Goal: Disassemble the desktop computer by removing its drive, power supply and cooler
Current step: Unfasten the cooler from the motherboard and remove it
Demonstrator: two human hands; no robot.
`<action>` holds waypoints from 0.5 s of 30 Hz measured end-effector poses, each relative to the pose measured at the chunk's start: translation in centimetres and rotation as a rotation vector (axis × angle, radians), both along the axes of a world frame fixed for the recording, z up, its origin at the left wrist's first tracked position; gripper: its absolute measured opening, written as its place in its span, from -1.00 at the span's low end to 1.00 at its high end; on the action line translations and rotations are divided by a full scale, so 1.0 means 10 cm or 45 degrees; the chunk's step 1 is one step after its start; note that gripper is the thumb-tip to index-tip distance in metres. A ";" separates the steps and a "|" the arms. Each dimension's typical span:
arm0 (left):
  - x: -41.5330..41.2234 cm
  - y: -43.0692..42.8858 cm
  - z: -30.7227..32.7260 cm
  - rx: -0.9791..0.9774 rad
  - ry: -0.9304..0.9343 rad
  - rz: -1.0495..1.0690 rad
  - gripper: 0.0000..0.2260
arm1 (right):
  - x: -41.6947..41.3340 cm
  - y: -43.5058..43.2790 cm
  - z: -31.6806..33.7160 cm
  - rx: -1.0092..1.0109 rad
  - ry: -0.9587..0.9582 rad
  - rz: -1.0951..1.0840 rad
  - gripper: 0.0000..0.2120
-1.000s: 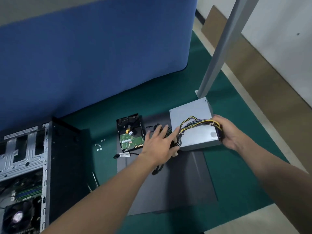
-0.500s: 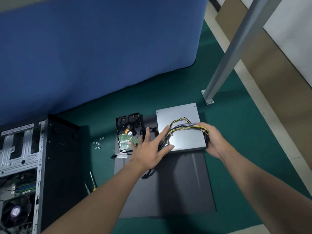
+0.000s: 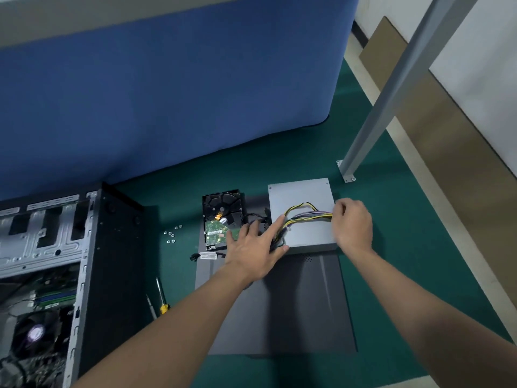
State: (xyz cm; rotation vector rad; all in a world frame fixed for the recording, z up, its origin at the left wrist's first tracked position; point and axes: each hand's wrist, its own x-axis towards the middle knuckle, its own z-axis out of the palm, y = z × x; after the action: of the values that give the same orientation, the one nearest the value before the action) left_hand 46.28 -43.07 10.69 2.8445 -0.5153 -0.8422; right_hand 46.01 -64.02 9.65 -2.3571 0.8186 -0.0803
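Left hand (image 3: 253, 249) open, fingers spread, pressing the black leads and the near end of the wires (image 3: 307, 217) against the PSU (image 3: 300, 196). Right hand (image 3: 353, 226) curled round the far end of the same bundle.

PSU lies between my hands on the panel (image 3: 293, 309). Drive (image 3: 221, 217) sits just beyond my left fingertips, board side up.

Risks:
- Tugging the bundle sideways could slide the PSU into the drive or off the panel.
- Loose connectors could snag or scratch the drive's exposed board.
- Screws (image 3: 172, 234), further left of my left hand, would scatter if swept by a lead.

Case (image 3: 112, 261), well left of my left arm, holds the cooler (image 3: 35, 333) on its board, not yet removed.
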 end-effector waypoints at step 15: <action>-1.09 1.87 0.32 -0.112 -0.845 0.275 -0.71 | -0.86 2.27 0.03 -0.313 -0.231 1.387 -0.91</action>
State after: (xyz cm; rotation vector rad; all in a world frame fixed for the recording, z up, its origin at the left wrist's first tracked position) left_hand 35.40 -24.39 13.84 2.9711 -0.2813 0.1759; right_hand 37.45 -41.31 9.97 -2.6497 -0.6416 0.0687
